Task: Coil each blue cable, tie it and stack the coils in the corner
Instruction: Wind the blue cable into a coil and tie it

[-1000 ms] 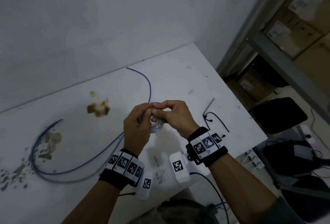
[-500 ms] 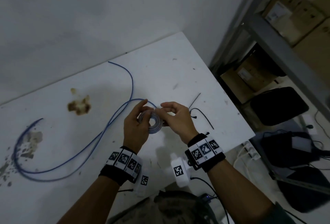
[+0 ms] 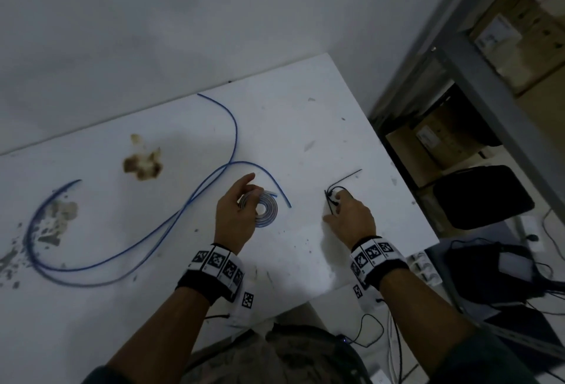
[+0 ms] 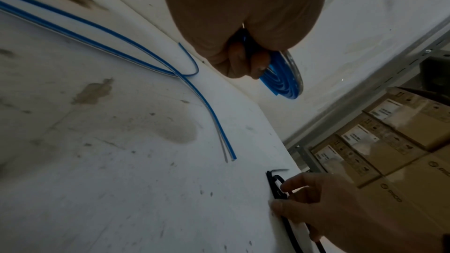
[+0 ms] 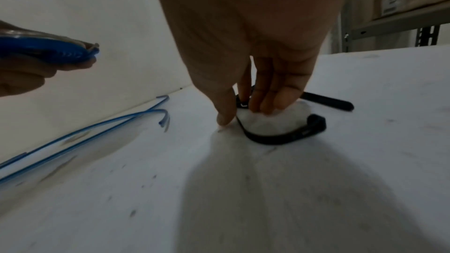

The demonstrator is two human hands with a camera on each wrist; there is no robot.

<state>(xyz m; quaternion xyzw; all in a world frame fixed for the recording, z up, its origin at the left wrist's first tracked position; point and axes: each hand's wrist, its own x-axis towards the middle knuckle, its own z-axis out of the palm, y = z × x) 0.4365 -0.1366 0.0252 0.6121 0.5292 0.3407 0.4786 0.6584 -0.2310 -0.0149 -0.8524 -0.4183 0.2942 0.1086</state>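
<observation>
Left hand (image 3: 235, 218) pinches blue coil (image 3: 265, 209) firmly; keep it tight. Right hand (image 3: 348, 215), fingers nearly straight, touches black ties (image 5: 280, 138), nothing gripped yet; pick only one.

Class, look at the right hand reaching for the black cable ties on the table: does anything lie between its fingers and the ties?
Nothing visible does. The right hand has its fingertips down at the black cable ties on bare table.

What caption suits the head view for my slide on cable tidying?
Left hand grips a coiled blue cable while right hand reaches black zip ties on the white table.
</observation>
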